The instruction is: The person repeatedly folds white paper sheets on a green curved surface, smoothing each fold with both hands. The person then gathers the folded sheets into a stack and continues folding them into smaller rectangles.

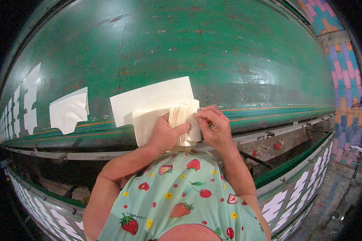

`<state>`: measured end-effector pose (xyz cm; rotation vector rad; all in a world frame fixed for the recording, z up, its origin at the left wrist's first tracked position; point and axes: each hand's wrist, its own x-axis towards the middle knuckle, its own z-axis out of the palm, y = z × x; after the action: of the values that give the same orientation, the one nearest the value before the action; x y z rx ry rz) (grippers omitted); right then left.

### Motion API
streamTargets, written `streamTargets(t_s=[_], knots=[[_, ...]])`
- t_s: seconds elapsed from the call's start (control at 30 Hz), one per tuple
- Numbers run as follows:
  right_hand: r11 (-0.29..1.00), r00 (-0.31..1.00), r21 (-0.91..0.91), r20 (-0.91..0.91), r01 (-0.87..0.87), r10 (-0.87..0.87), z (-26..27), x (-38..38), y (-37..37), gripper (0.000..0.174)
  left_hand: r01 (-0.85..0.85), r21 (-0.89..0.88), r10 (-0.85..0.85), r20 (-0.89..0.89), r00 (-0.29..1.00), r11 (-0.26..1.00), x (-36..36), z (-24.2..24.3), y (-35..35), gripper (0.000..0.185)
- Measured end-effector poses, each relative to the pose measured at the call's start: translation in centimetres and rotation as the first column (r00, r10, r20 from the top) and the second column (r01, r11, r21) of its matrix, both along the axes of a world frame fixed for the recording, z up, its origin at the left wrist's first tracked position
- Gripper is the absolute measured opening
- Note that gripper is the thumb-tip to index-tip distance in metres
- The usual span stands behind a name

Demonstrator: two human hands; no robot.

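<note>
A thick stack of cut cream fabric pieces (144, 123) is bent over in my left hand (167, 132), its layered edges fanned beside my thumb. My left thumb presses across these layers, with the fingers hidden behind the stack. At the stack's right edge is my right hand (214, 126), fingers curled and the tips of thumb and forefinger close together. Whether a layer is caught between those tips, I cannot tell. Just beyond the stack, a flat cream piece (154, 95) lies on the long green table (169, 60), partly covered by the stack.
To the left, two overlapping white pieces (68, 113) lie skewed near the table's front edge, and a row of white cutouts (31, 96) continues further left. A metal rail (256, 137) runs along the front edge. Behind me stands another table with white cutouts (301, 183).
</note>
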<state>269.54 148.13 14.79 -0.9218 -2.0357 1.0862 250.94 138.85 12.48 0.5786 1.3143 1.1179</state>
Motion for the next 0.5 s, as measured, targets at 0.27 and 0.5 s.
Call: streamTargets(t_s=[0.27, 0.5], knots=[[0.985, 0.999, -0.163, 0.016, 0.054, -0.052, 2.1, 4.3, 0.2, 0.015, -0.151, 0.188, 0.174, -0.111, 0.979, 0.971, 5.4, 4.1, -0.7, 0.032], [0.849, 0.88, -0.527, -0.423, -0.043, -0.218, 0.7, 11.1, 2.4, 0.024, -0.266, 0.173, 0.264, 0.032, 0.964, 0.948, 13.1, 6.9, 0.1, 0.029]])
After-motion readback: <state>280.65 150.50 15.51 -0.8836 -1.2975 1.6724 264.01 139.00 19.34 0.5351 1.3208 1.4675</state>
